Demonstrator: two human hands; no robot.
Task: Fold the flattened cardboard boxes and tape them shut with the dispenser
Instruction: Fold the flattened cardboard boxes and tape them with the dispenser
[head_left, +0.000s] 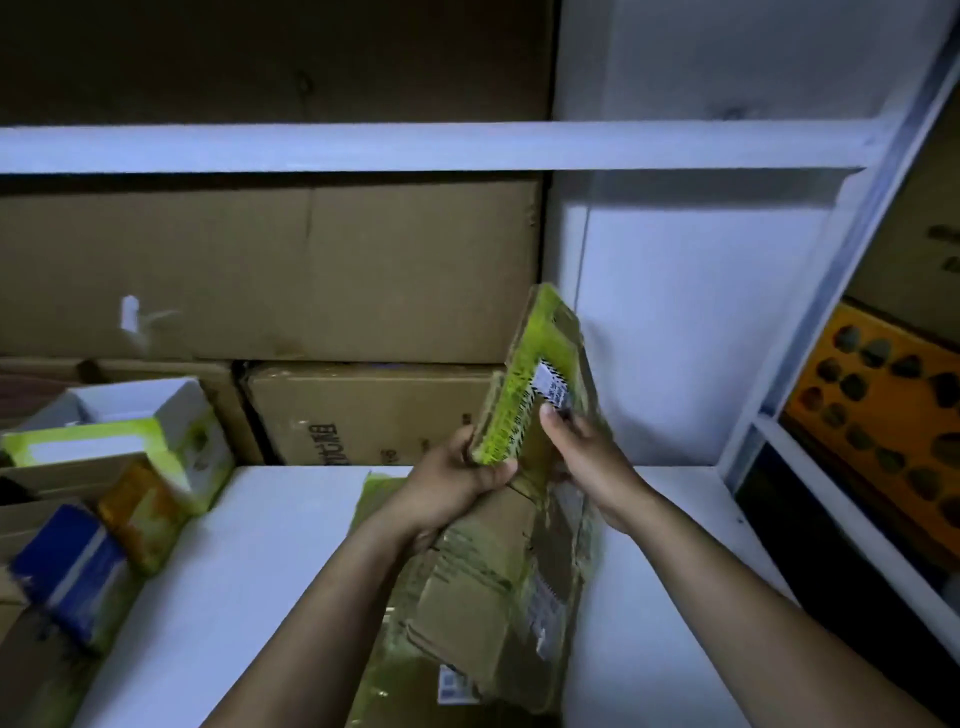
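I hold a flattened cardboard box (540, 358) upright over the white shelf (260, 545); it is brown with yellow-green tape and a white barcode label. My left hand (457, 483) grips its lower left edge, thumb across the front. My right hand (587, 462) holds its right side, thumb near the label. Beneath my arms lies a pile of flattened boxes (483, 603), brown with green tape and labels. No tape dispenser is in sight.
Large brown cartons (270, 270) fill the back of the shelf. At the left stand small boxes: a white-green one (130, 441), a yellow one (140, 514) and a blue one (72, 571). A white upright post (831, 291) and an orange box (883, 395) are to the right.
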